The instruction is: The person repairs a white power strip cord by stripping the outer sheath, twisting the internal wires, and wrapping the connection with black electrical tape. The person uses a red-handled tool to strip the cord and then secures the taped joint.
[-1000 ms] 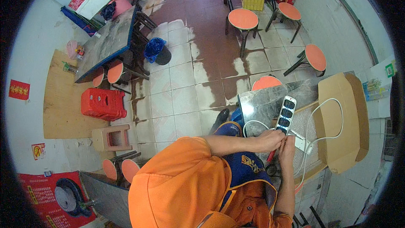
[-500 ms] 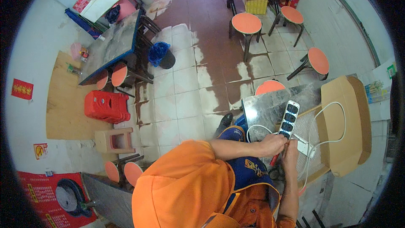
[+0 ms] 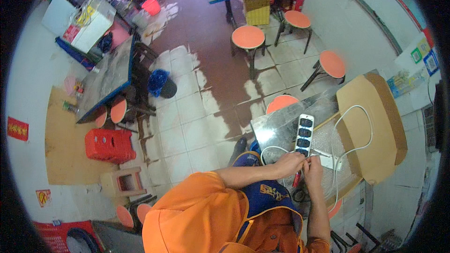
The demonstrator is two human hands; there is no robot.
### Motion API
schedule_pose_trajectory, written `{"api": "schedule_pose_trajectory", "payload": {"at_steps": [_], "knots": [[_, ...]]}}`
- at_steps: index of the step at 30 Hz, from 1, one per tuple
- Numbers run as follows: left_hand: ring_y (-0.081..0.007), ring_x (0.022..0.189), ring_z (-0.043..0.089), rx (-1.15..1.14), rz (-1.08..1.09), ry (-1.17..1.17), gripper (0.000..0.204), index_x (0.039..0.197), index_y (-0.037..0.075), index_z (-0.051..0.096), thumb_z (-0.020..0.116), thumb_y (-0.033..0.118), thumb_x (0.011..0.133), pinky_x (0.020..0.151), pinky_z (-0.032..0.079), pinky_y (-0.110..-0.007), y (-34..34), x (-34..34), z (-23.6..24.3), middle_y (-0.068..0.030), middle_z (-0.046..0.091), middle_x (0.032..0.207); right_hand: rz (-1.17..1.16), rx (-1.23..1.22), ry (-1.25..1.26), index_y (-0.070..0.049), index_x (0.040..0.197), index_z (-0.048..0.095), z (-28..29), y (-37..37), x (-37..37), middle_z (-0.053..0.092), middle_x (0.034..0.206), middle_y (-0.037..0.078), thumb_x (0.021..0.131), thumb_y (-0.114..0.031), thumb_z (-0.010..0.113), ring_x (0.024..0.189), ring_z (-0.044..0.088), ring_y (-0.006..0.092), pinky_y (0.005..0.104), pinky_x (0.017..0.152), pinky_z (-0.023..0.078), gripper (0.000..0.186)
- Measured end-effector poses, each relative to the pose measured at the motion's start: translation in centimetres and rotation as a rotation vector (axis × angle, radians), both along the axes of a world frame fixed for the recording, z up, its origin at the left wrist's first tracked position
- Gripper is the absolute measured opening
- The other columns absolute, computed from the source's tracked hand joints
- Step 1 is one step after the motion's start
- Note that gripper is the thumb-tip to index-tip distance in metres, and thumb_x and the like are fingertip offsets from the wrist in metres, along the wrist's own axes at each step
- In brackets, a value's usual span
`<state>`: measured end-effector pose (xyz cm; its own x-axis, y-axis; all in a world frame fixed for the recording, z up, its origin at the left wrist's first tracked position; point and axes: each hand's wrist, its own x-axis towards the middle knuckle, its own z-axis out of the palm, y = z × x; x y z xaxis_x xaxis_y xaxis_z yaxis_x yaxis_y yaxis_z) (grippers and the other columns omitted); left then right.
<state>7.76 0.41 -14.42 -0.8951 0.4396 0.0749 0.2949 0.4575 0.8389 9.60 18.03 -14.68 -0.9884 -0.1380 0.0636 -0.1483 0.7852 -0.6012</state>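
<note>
A white power strip [image 3: 303, 133] with black sockets lies on a shiny metal table [image 3: 274, 133]. Its white cable [image 3: 358, 129] loops over bubble wrap in an open cardboard box [image 3: 375, 126]. My left hand [image 3: 290, 164] and my right hand [image 3: 313, 171] meet at the strip's near end, fingers pinched on the cable there. A white plug block [image 3: 330, 161] lies just right of my right hand. Something red [image 3: 296, 180] shows under my hands; what it is cannot be told.
Orange round stools [image 3: 248, 37] [image 3: 332, 63] [image 3: 281, 103] stand on the wet tiled floor. A long table [image 3: 105, 79] with a blue bucket [image 3: 157, 82] beside it is on the left. A red crate [image 3: 110, 145] and a small stool [image 3: 124, 182] stand nearer.
Both hands stay together at the near end of the power strip, with only small finger movement. The view has shifted slightly.
</note>
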Motion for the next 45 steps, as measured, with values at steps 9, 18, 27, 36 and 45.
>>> {"api": "schedule_pose_trajectory", "payload": {"at_steps": [9, 18, 27, 36, 45], "knots": [[-0.0438, 0.086, 0.064, -0.033, 0.002, -0.059, 0.018, 0.089, 0.0, 0.061, 0.055, 0.017, 0.092, 0.076, 0.053, -0.052, 0.1, 0.1, 0.0, -0.0225, 0.064, 0.089, -0.007, 0.092, 0.014, -0.001, 0.094, 0.054, 0.9, -1.2, 0.4, 0.052, 0.092, 0.02, 0.092, -0.005, 0.06, 0.079, 0.057, 0.0445, 0.0512, 0.067, 0.046, 0.008], [-0.0447, 0.086, 0.065, -0.007, 0.027, -0.024, 0.019, 0.088, -0.001, 0.06, 0.054, 0.017, 0.092, 0.076, 0.052, -0.053, 0.2, -0.1, -0.9, -0.0239, 0.064, 0.09, 0.0, 0.113, -0.056, 0.0, 0.095, 0.053, 0.6, -1.4, 0.1, 0.052, 0.093, 0.022, 0.091, -0.006, 0.059, 0.08, 0.057, 0.0449, 0.0521, 0.068, 0.047, 0.009], [-0.0439, 0.081, 0.065, -0.024, 0.028, 0.054, 0.019, 0.085, -0.001, 0.059, 0.054, 0.015, 0.093, 0.068, 0.052, -0.053, 0.1, -0.3, -1.0, -0.0228, 0.065, 0.085, 0.042, 0.101, 0.001, 0.001, 0.095, 0.053, 0.4, -1.0, -0.4, 0.056, 0.086, 0.023, 0.092, -0.008, 0.06, 0.077, 0.058, 0.0456, 0.0517, 0.067, 0.047, 0.011], [-0.0444, 0.083, 0.065, -0.002, 0.058, -0.011, 0.018, 0.086, -0.002, 0.058, 0.055, 0.014, 0.092, 0.069, 0.052, -0.054, 0.3, -0.3, -1.8, -0.0238, 0.065, 0.086, 0.094, 0.133, -0.008, 0.0, 0.094, 0.055, 0.7, -0.6, -0.9, 0.056, 0.088, 0.023, 0.093, -0.008, 0.059, 0.079, 0.059, 0.0447, 0.0499, 0.068, 0.048, 0.01], [-0.0451, 0.089, 0.065, -0.056, -0.043, -0.226, 0.022, 0.093, -0.003, 0.065, 0.055, 0.017, 0.093, 0.077, 0.051, -0.052, -0.3, -1.4, -1.5, -0.0256, 0.067, 0.091, -0.001, -0.098, -0.159, -0.001, 0.104, 0.057, 0.5, -0.1, -1.2, 0.058, 0.101, 0.024, 0.099, -0.017, 0.051, 0.097, 0.058, 0.0455, 0.0508, 0.082, 0.048, 0.018]]}}
